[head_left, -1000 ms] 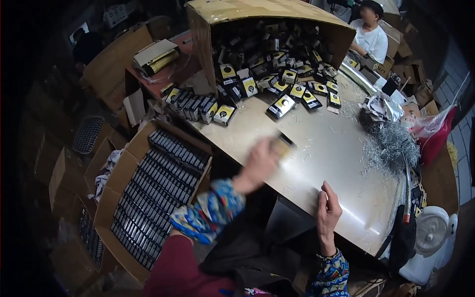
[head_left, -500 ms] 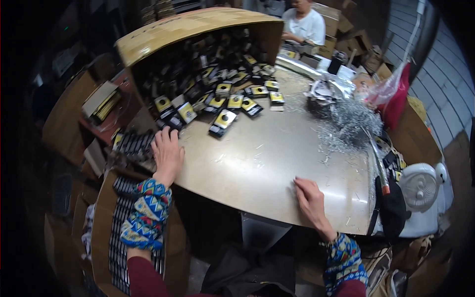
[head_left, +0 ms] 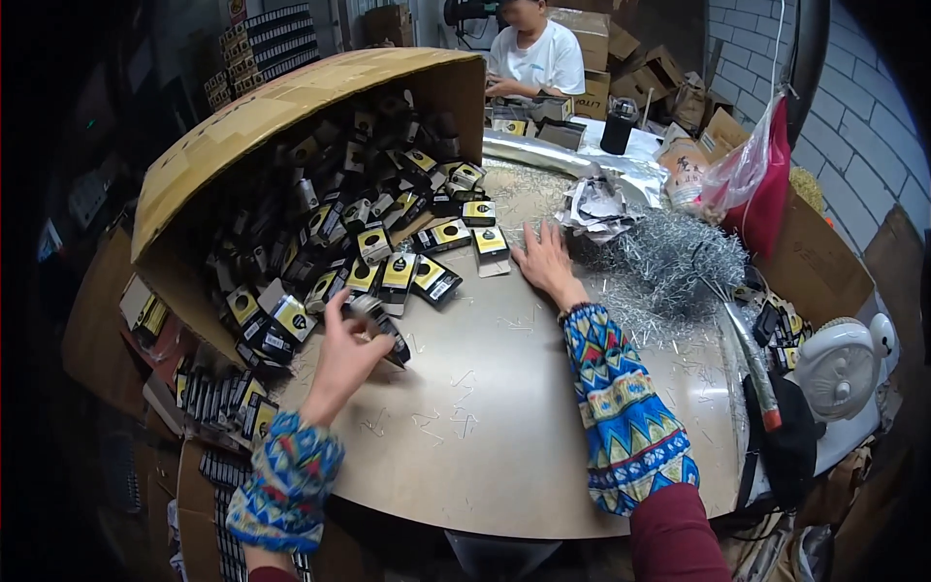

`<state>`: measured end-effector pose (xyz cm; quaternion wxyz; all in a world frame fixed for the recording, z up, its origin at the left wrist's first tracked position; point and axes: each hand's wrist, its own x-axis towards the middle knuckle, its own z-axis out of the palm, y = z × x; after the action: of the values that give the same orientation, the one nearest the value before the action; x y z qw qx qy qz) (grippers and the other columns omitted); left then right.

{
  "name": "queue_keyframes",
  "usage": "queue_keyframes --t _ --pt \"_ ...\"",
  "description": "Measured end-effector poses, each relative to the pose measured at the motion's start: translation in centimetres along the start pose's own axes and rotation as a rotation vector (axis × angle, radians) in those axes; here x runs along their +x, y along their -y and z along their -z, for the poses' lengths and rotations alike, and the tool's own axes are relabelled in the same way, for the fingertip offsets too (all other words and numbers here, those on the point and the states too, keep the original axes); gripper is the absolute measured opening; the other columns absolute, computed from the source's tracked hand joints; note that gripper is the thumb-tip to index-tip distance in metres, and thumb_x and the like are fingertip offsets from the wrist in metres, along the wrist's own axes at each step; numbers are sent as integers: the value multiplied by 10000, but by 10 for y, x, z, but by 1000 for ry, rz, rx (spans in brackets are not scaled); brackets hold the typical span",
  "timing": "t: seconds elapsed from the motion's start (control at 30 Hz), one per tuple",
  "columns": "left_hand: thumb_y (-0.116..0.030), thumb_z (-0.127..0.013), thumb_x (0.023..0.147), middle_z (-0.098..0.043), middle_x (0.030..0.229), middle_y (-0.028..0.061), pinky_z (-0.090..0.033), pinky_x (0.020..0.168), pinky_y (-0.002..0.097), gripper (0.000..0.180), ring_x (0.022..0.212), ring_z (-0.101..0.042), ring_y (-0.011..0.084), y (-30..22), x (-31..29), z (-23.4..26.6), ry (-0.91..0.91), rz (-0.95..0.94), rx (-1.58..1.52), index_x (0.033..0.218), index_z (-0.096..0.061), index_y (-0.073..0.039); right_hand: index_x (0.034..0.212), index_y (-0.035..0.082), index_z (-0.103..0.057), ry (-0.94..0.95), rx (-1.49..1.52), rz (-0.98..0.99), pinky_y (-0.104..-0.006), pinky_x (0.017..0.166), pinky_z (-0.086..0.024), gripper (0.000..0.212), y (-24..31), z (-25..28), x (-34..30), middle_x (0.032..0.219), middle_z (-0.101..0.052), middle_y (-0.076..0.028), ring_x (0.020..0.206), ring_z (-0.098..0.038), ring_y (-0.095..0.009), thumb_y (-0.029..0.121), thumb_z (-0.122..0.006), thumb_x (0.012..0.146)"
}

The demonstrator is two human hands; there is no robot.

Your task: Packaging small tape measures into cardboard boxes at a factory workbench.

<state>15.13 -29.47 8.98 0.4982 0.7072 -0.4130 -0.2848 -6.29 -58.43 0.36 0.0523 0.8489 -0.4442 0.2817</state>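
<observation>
Between the thumb and fingers of my left hand [head_left: 347,351] is a small black box [head_left: 376,325], tilted just above the table and slightly blurred. My right hand [head_left: 549,264] lies with its fingers apart on the tabletop, and I see nothing in it. Just left of its fingertips is a yellow-and-black box [head_left: 491,244] with a pale flap sticking out at its near end. More such boxes spill from a large cardboard carton [head_left: 320,82] lying on its side, its opening facing me. A loose yellow-and-black box [head_left: 435,281] rests beyond my left hand.
Silver wire-like shreds [head_left: 684,262] heap at the right, with crumpled paper [head_left: 595,206] behind. A white fan [head_left: 836,373] stands at the right edge. Rows of boxes fill a lower carton [head_left: 194,495] at left. A person in a white shirt [head_left: 545,58] sits across the table.
My left hand has moved from the table's left edge to the pile and taken hold of a small box. My right hand has reached forward across the table. The view has shifted.
</observation>
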Motion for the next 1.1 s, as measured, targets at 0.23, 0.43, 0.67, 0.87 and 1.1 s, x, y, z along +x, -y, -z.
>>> queue_keyframes --t 0.23,0.43,0.67,0.87,1.1 --pt "-34 -713 735 -428 1317 177 -455 980 356 806 1172 -500 247 27 -84 17 154 59 -72 1411 -274 -23 1400 172 -450 320 170 101 -540 1137 -221 537 36 17 -38 1494 -313 -250 1397 -251 -445 498 -414 975" --pt "-272 -768 732 -454 1303 198 -336 1045 436 771 1211 -432 355 46 -80 -4 233 -449 668 1367 -402 -31 1456 157 -383 469 142 172 -526 1152 -190 566 48 100 -142 1520 -267 -245 1417 -213 -436 484 -399 995" --pt "-80 -667 727 -526 1125 196 -491 794 401 648 902 -577 331 29 -99 -6 109 -375 493 1304 -377 -30 1447 151 -403 466 173 199 -523 1153 -192 528 49 170 -232 1512 -289 -245 1411 -228 -438 412 -456 991" --pt "-302 -608 936 -531 961 70 -481 553 251 589 743 -570 105 12 -169 11 269 302 -523 1387 -280 -111 1385 76 -476 321 249 80 -488 1146 -240 468 16 187 -244 1469 -359 -258 1385 -300 -425 318 -506 985" --pt "-240 -665 873 -603 944 58 -540 635 353 406 834 -615 188 80 -258 41 241 618 -938 1224 -512 -104 1396 27 -441 287 581 -81 -415 1152 -249 516 15 193 -263 1465 -374 -251 1403 -286 -394 323 -518 980"
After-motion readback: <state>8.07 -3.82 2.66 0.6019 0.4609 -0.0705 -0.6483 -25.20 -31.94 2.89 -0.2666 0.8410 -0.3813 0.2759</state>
